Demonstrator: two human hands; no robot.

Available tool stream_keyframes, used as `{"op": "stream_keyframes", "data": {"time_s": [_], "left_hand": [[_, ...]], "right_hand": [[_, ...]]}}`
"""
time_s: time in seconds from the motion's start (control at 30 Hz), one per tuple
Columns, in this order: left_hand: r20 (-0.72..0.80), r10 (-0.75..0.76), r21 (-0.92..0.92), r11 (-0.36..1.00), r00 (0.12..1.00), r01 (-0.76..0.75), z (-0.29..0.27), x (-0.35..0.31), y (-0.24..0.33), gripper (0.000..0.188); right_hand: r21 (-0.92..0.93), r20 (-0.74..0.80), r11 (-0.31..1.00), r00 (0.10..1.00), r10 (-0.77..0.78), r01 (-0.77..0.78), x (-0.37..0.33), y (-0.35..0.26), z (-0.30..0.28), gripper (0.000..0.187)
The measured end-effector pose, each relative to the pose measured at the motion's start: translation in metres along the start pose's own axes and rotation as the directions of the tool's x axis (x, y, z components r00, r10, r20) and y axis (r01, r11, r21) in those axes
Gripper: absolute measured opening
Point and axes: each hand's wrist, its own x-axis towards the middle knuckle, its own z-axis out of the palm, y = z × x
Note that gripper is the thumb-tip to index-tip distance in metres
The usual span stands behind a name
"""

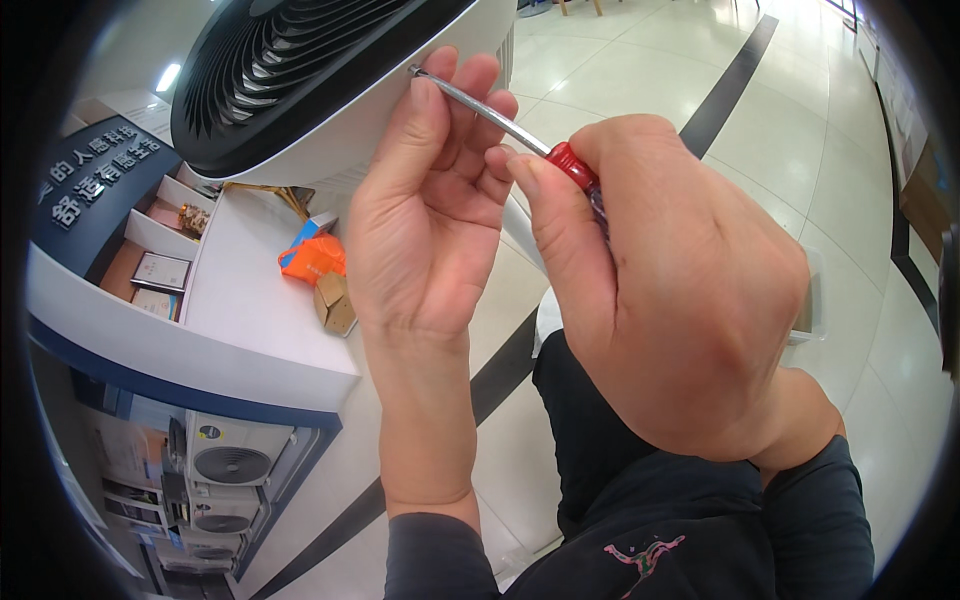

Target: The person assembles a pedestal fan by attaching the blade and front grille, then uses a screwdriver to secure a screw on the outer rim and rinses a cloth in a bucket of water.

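My right hand (690, 270) is wrapped round the red handle of a screwdriver (510, 128), whose metal shaft points up and left. At the far end, the tip meets a small screw (415, 71) at the white side of a fan (345, 130) with a black slatted grille. My left hand (430, 200) is turned palm up under the shaft. Its thumb and curled fingers close loosely about the shaft near the tip, close against the fan's housing. How firmly they press on it is hard to see.
A white counter (250, 270) on the left carries an orange bag (315, 258) and a small cardboard box (335, 303). Boxed outdoor units (230, 460) stand below it. A clear plastic bin (812, 295) is on the tiled floor at right, partly behind my right hand.
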Motion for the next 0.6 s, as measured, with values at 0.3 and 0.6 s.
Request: {"op": "stream_keyframes", "data": {"time_s": [0.3,0.6], "left_hand": [[-0.02,0.006,-0.034,0.999,1.0,-0.006,0.0,-0.001,-0.002,0.035],[0.072,0.004,-0.015,1.0,0.997,-0.003,-0.008,0.003,0.004,0.036]], "right_hand": [[0.13,-0.108,0.988,0.992,-0.072,0.086,0.002,0.007,-0.006,0.019],[0.239,-0.167,0.959,0.98,-0.11,0.149,0.002,0.014,0.007,0.026]]}}
